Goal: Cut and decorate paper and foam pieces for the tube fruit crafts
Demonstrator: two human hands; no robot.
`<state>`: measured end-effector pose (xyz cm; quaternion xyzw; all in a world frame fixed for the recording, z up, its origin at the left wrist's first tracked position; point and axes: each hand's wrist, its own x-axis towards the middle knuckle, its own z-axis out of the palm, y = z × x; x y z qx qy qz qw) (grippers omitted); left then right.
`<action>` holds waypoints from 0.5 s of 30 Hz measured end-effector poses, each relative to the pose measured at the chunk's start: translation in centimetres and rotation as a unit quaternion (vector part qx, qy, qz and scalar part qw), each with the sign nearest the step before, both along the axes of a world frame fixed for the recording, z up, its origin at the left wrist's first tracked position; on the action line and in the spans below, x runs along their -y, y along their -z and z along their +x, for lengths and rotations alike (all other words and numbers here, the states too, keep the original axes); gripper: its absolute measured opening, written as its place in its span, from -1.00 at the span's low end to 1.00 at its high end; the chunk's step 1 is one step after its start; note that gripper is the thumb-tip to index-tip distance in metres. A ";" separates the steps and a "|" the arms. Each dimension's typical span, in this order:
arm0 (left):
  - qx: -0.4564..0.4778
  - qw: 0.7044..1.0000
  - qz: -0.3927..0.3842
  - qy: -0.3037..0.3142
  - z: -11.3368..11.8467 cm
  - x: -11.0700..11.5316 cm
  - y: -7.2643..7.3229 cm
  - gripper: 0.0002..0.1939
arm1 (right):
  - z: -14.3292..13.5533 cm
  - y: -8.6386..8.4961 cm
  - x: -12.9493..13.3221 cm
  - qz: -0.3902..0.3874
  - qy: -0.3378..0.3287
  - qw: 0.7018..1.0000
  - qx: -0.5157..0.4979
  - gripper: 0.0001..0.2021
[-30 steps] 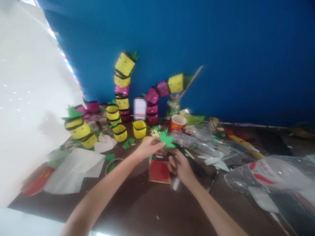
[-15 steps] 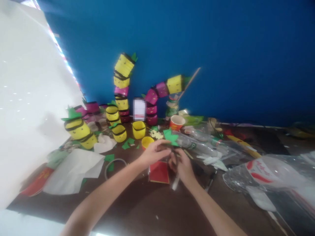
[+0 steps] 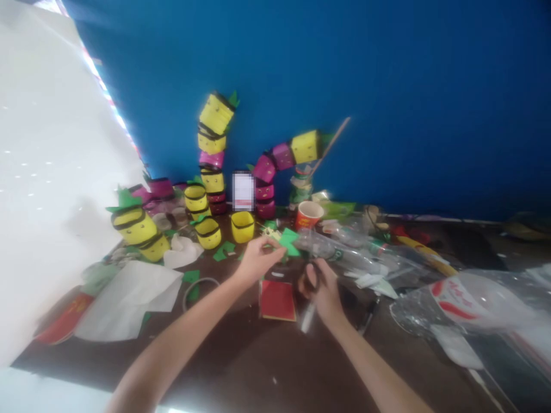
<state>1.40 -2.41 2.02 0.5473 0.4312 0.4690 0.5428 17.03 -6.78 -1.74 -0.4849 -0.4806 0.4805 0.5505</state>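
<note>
My left hand [image 3: 261,259] pinches a green paper leaf cutout [image 3: 289,242] with pointed tips, held above the table. To its right, my right hand [image 3: 322,289] is wrapped round what look like scissors [image 3: 307,319]; a dark loop shows at the fingers and a pale blade points back towards me, blurred. A red square [image 3: 278,300] lies on the table between the hands. Just beyond the left hand stands a yellow cup with a black band [image 3: 243,227].
Yellow and purple banded cup stacks [image 3: 213,180] lean near the blue wall [image 3: 387,103]. A red paper cup [image 3: 309,214] stands behind the hands. Clear plastic bottles [image 3: 340,249] and a plastic bag [image 3: 469,301] lie right; white paper sheets [image 3: 129,298] lie left.
My hands have moved apart. The left hand has drawn left with the green paper cutout, and the right hand has stayed near its place with the scissors.
</note>
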 end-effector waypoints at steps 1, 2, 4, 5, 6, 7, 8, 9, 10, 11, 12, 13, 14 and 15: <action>-0.013 1.000 0.018 -0.014 -0.3 -0.1 -0.3 -0.80 | 0.0 -0.2 0.1 -0.002 -0.015 1.000 -0.007 -0.66; -0.025 0.999 0.037 -0.027 -0.6 -0.2 -0.7 -0.81 | -0.1 -0.3 0.3 -0.009 -0.033 0.999 -0.011 -0.65; -0.041 0.996 0.067 -0.038 -1.3 -0.4 -1.6 -0.81 | -0.2 -0.6 0.6 -0.027 -0.067 0.997 -0.018 -0.62; -0.045 0.996 0.073 -0.034 -1.6 -0.5 -1.9 -0.81 | -0.3 -0.6 0.7 -0.035 -0.082 0.996 -0.022 -0.62; -0.047 0.996 0.077 -0.026 -1.8 -0.6 -2.3 -0.82 | -0.4 -0.6 0.8 -0.042 -0.095 0.994 -0.025 -0.62; -0.050 0.995 0.080 -0.019 -2.0 -0.6 -2.6 -0.83 | -0.4 -0.5 0.9 -0.047 -0.104 0.993 -0.029 -0.62; -0.053 0.995 0.084 -0.013 -2.1 -0.7 -2.8 -0.83 | -0.4 -0.4 1.0 -0.052 -0.111 0.992 -0.034 -0.61; -0.056 0.994 0.089 -0.010 -2.2 -0.8 -2.9 -0.84 | -0.4 -0.3 1.0 -0.055 -0.116 0.991 -0.038 -0.61; -0.059 0.994 0.095 -0.010 -2.3 -0.8 -2.9 -0.84 | -0.4 -0.1 1.1 -0.058 -0.121 0.990 -0.043 -0.61; -0.062 0.993 0.100 -0.013 -2.3 -0.9 -2.8 -0.85 | -0.4 -0.1 1.1 -0.059 -0.124 0.989 -0.049 -0.61; -0.063 0.992 0.106 -0.017 -2.2 -1.0 -2.6 -0.85 | -0.4 0.0 1.1 -0.057 -0.127 0.989 -0.055 -0.61; -0.064 0.992 0.110 -0.020 -2.2 -1.0 -2.5 -0.86 | -0.3 0.0 1.2 -0.055 -0.133 0.988 -0.060 -0.62; -0.064 0.991 0.113 -0.023 -2.2 -1.1 -2.3 -0.86 | -0.3 -0.1 1.2 -0.052 -0.139 0.987 -0.064 -0.62; -0.064 0.991 0.114 -0.025 -2.1 -1.1 -2.1 -0.87 | -0.2 -0.2 1.2 -0.049 -0.143 0.986 -0.067 -0.62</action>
